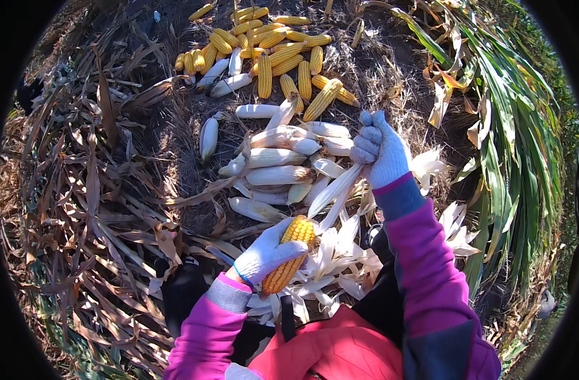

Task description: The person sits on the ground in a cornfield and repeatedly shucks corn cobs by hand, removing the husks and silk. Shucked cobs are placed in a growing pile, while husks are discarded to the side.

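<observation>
My left hand [272, 251], in a white knit glove, is wrapped around a bare yellow ear of corn [300, 230] held at a slant. Pale strips of husk [336, 189] run from the upper end of this ear to my right hand [378, 151]. That hand, also gloved, is a fist around the strips, up and to the right of the ear. Just beyond my hands lies a heap of ears in pale husks [277, 175]. Loose husks [325, 280] cover the ground below the held ear.
A pile of bare yellow ears [275, 47] lies at the far side, with a few husked ears [231, 85] at its edge. Dry corn stalks and leaves [113, 213] spread along the left. Green corn leaves [513, 142] lean in at the right.
</observation>
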`<state>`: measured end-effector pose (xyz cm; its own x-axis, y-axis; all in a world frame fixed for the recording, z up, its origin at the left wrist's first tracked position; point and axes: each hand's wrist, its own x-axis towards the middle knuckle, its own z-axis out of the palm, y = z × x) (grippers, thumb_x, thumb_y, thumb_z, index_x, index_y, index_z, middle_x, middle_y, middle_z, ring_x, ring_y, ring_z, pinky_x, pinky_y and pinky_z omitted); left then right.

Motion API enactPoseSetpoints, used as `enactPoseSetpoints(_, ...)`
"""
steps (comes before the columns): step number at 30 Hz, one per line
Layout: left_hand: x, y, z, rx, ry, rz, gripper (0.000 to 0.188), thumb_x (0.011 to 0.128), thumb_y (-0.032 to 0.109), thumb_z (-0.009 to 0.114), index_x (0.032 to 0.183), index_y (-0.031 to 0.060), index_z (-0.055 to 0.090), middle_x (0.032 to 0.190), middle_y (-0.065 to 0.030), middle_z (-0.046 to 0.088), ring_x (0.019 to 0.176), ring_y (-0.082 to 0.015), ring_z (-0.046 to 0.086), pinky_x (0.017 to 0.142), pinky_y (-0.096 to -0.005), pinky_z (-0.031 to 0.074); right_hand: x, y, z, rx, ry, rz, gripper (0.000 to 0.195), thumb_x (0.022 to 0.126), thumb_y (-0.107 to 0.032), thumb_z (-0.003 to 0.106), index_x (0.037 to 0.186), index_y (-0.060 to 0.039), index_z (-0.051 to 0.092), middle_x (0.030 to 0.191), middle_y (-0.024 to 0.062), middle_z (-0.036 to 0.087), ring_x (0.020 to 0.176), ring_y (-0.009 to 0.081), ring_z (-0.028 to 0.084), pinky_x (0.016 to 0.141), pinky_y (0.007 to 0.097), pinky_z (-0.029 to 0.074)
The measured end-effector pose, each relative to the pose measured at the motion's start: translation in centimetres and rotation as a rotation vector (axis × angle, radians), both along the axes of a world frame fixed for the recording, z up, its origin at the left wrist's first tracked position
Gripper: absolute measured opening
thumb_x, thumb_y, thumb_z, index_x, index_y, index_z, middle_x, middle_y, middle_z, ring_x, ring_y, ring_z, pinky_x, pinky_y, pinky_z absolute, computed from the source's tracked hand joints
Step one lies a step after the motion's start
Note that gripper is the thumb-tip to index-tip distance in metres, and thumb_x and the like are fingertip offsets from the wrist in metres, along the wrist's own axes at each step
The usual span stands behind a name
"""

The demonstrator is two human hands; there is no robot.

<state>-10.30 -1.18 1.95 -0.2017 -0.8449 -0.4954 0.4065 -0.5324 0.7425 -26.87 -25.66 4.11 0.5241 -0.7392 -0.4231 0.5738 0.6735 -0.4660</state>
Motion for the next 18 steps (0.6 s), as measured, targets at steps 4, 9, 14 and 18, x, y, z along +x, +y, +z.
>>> enactPoseSetpoints(4,0.2,-0.2,1.6,0.060,-0.048,0.009,0.067,0.087,0.028,0.072,0.142,0.0031,0.043,0.106,-0.0094,0.060,0.084,-0.0176,0.065,0.075,-0.0308,0.055,0.2,0.6,1.1,-0.138,0.171,0.102,0.034,0.106,-0.040,0.052,0.099,-0.0073,0.059,0.058,-0.0098,0.033,0.045,0.0044,0.028,0.041,0.0218,0.025)
enactPoseSetpoints(9,1.0,0.5,-0.4,0.006,-0.082,0.111,0.060,0.089,0.024,0.069,0.140,0.0033,0.045,0.103,-0.0106,0.061,0.082,-0.0183,0.065,0.075,-0.0311,0.056,1.6,1.4,2.2,-0.359,0.491,0.154,0.034,0.104,-0.039,0.056,0.103,-0.0048,0.061,0.063,-0.0047,0.045,0.048,0.0079,0.038,0.045,0.0246,0.035)
enactPoseSetpoints(14,1.9,0.8,-1.1,0.076,0.060,0.391,0.051,0.093,0.030,0.068,0.132,0.0040,0.049,0.101,-0.0118,0.063,0.081,-0.0220,0.068,0.072,-0.0360,0.060,-1.9,-3.4,-0.9,-0.607,0.836,-0.128,0.028,0.102,-0.028,0.057,0.103,-0.0012,0.064,0.074,0.0019,0.059,0.061,0.0151,0.056,0.058,0.0317,0.049)
enactPoseSetpoints(18,3.0,0.7,-2.1,0.161,0.118,0.526,0.048,0.097,0.041,0.065,0.127,0.0050,0.053,0.097,-0.0118,0.064,0.084,-0.0237,0.069,0.072,-0.0417,0.062,-3.9,-2.0,-8.9,-1.280,1.493,0.504,0.030,0.093,-0.030,0.061,0.100,-0.0007,0.067,0.085,0.0231,0.069,0.078,0.0381,0.068,0.072,0.0449,0.053)
